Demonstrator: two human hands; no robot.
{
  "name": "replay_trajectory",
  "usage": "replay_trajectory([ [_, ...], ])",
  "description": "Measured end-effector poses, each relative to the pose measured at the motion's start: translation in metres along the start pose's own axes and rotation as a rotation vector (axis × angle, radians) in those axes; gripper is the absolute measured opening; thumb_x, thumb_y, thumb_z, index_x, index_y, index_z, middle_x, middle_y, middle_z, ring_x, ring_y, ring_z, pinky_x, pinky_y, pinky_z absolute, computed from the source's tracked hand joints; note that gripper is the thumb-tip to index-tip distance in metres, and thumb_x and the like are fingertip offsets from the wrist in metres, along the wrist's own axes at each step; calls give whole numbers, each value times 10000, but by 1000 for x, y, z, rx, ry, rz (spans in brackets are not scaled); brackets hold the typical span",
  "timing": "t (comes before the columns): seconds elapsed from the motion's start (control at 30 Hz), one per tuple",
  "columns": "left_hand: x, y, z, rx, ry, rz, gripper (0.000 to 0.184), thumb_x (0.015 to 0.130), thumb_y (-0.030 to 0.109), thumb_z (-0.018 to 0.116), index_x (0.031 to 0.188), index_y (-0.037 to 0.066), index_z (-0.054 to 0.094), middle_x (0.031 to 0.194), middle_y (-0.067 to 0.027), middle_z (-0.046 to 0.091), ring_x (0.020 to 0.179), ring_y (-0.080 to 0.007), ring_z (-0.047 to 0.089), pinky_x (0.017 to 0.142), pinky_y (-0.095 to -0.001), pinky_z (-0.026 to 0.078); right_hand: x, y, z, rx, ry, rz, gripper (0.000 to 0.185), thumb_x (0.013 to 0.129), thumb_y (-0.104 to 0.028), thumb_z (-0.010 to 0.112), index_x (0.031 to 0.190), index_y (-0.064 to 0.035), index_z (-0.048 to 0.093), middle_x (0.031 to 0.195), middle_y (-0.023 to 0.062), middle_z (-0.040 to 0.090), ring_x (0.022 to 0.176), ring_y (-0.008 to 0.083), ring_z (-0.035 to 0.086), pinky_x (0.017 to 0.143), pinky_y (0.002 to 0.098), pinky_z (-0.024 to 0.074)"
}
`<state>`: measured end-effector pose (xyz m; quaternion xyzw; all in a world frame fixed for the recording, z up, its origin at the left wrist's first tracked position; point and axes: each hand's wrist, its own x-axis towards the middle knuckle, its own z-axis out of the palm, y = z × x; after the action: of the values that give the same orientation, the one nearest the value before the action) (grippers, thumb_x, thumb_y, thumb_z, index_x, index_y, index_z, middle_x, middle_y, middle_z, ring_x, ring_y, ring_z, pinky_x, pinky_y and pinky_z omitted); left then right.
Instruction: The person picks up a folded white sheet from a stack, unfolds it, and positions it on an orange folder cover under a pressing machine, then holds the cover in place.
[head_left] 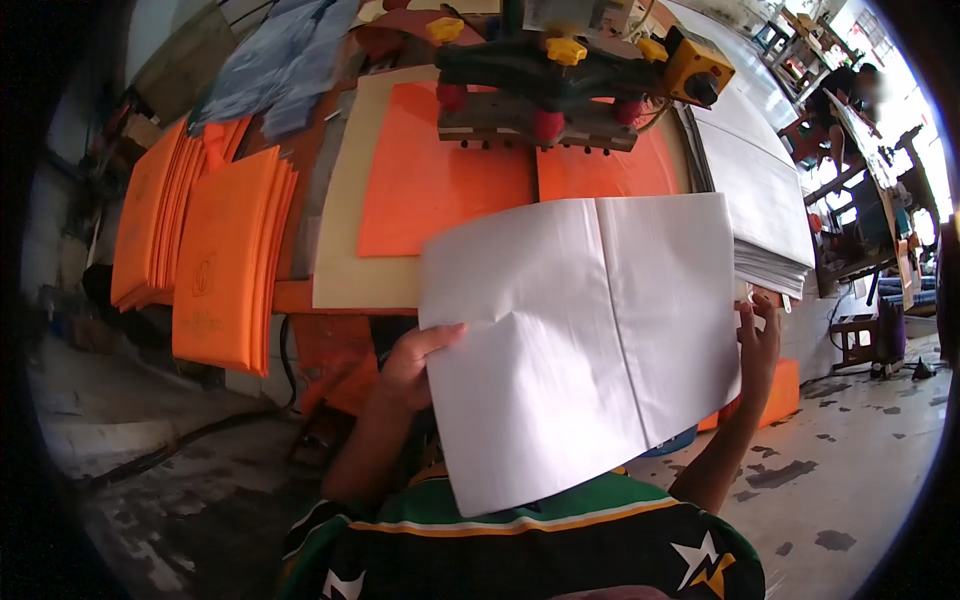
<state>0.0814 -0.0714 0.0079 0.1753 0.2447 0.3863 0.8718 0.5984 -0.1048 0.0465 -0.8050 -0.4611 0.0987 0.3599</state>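
A large white sheet (530, 370) with a crease down its right part is tilted in front of my chest. My left hand (408, 368) grips its left edge, thumb on top and the other fingers underneath. At the sheet's right edge, my right hand (760, 345) is closed with bent fingers. A small white bit shows between those fingers, too small to name. Beyond the sheet, an orange cover (440, 170) lies on a cream board (340, 250), below the dark head of a press (540, 120) with yellow knobs.
Stacks of orange covers (225, 270) stand at the left table edge, near clear plastic sheets (280, 65). A pile of white sheets (760, 190) lies on the right. A yellow control box (695, 70) hangs beside the press. Another person (850, 95) is far right.
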Motion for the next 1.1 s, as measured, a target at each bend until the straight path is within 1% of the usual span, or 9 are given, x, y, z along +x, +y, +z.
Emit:
replay_trajectory([
  [0.2,-6,4,-12,-100,-48,-8,439,1157,334,525,1391,-24,619,1231,-142,751,1086,-234,746,943,-377,598,-7,-8,4,266,-210,67,344,1098,-327,678,1280,-35,678,1044,44,731,861,87,620,713,278,503],
  [0.27,-8,7,-2,-118,-11,13,504,1174,404,478,1416,-19,605,1247,-139,748,1092,-237,743,948,-380,598,-16,-35,-1,316,-293,254,366,1101,-326,672,1295,-16,671,1097,61,741,943,106,642,799,290,519],
  [0.47,-9,7,-4,-161,-125,-72,546,1175,448,459,1497,16,550,1355,-132,704,1200,-231,704,1019,-392,572,-22,-27,-17,388,-354,128,487,1091,-303,687,1429,43,628,1201,89,753,1109,153,664,1005,306,502],
  [0.5,-7,4,-4,-161,-123,-69,546,1175,448,459,1497,16,550,1355,-132,704,1200,-231,704,1019,-392,572,-24,-10,-16,334,-163,196,499,1090,-293,689,1456,41,630,1263,74,750,1136,137,658,1016,306,503],
  [0.57,2,-7,-3,-10,29,-26,562,1165,461,490,1517,25,535,1386,-134,688,1234,-237,691,1046,-393,557,-25,-24,-42,422,-218,174,486,1089,-276,691,1456,38,636,1281,69,748,1136,133,657,1019,306,503],
  [0.7,13,-19,4,42,113,-79,546,1149,425,549,1532,35,528,1361,-118,688,1188,-217,694,1002,-392,570,-17,-26,-82,491,-296,116,433,1088,-209,693,1447,29,648,1281,68,748,1116,129,659,1017,295,506],
  [0.87,29,-28,35,510,199,137,586,1122,327,638,1589,22,457,1442,-108,634,1269,-204,637,1071,-388,522,-21,-8,-118,416,-134,139,384,1100,-185,678,1414,34,662,1269,87,748,1120,131,661,994,306,536],
  [0.93,39,-29,44,507,196,158,606,1114,316,655,1595,15,443,1462,-112,614,1291,-195,615,1089,-388,509,-13,-13,-146,350,-301,13,370,1092,-166,678,1403,34,662,1259,99,750,1109,144,685,985,330,563],
  [1.1,64,-28,66,731,-45,248,520,1115,240,651,1543,1,477,1334,-85,652,1193,-163,635,1030,-370,534,-27,-38,-168,641,-192,88,377,1070,-167,681,1382,41,655,1223,127,741,1076,224,727,954,366,599],
])
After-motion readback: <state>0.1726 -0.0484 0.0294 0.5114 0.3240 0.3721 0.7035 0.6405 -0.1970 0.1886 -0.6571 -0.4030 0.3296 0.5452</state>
